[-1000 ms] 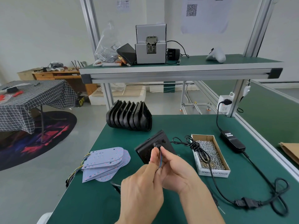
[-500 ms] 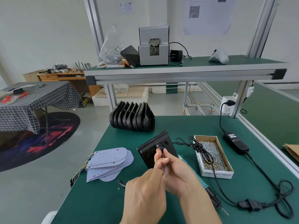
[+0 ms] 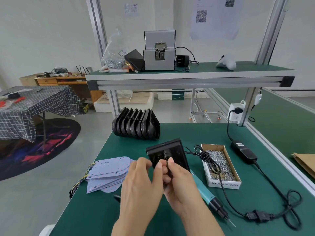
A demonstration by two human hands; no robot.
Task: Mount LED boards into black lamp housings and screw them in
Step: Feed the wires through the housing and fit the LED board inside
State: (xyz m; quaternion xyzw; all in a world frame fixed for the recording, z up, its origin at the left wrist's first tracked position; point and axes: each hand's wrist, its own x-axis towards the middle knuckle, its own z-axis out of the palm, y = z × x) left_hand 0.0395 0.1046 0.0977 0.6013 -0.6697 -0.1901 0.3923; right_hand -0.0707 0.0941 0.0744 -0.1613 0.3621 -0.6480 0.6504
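Fingers [image 3: 167, 163] of both hands still pinch the wire at the lamp housing [image 3: 167, 155]; left hand [image 3: 141, 186] has shifted left, so threading continues.

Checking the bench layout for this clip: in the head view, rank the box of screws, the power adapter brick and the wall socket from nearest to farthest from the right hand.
From the right hand:
1. Box of screws, just to its right on the bench.
2. Power adapter brick, further right and back.
3. Wall socket, on the frame post at the bench's far right corner.
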